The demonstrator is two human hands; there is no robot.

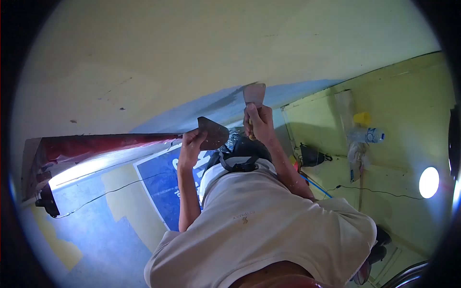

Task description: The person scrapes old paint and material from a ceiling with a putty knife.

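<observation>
My right hand is closed around the handle of a putty knife. Its broad blade points away from me, with the edge right at the blue-grey patch on the cream wall. Lower and to the left, my left hand grips a dark, flat scraper plate by its side. Pale specks dot the face of that plate. A short gap separates the two tools.
Left of me, a red-edged opening has a bright light and trailing cable. Below lies a blue printed sheet. To the right are a plastic bottle, a yellow cup, a black bucket and a bright round lamp.
</observation>
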